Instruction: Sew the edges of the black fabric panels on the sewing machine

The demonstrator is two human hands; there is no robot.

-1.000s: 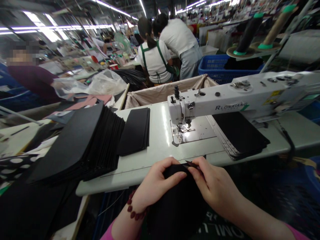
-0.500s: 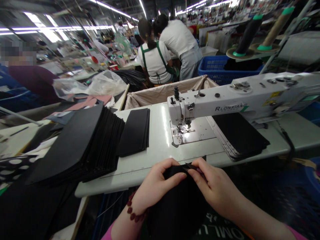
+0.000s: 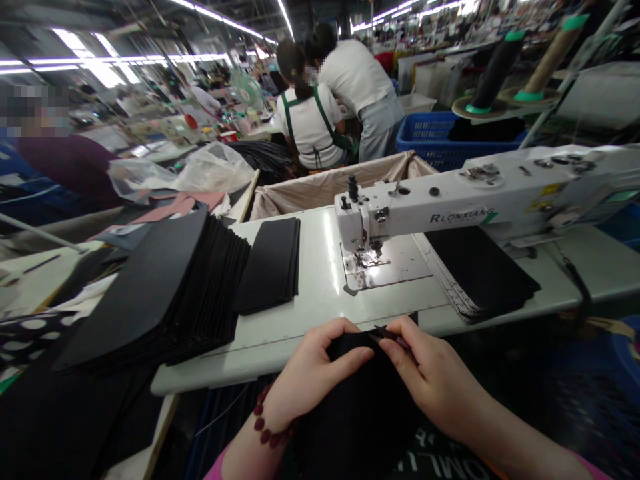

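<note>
My left hand (image 3: 325, 363), a beaded bracelet at its wrist, pinches the top edge of a black fabric piece (image 3: 357, 420) between thumb and fingers. The piece hangs down over my lap, in front of the table's near edge. Closed around small dark thread snips (image 3: 384, 333), my right hand (image 3: 417, 357) is right beside the left. The snips' pointed blades lie at the fabric's top edge; their handle is mostly hidden in my fingers. Beyond my hands stands a white sewing machine (image 3: 425, 207), its needle area lit.
On the table (image 3: 317, 267), a tall stack of black panels (image 3: 145, 287) and a smaller stack (image 3: 270, 263) stand left. More black pieces (image 3: 480, 270) lie under the machine arm. Behind are a cloth-lined bin (image 3: 300, 197), a blue basket (image 3: 427, 133) and two co-workers (image 3: 313, 127).
My right hand has shifted slightly to the right with the snips, and their tips now show a little apart. My left hand stays on the fabric, almost still.
</note>
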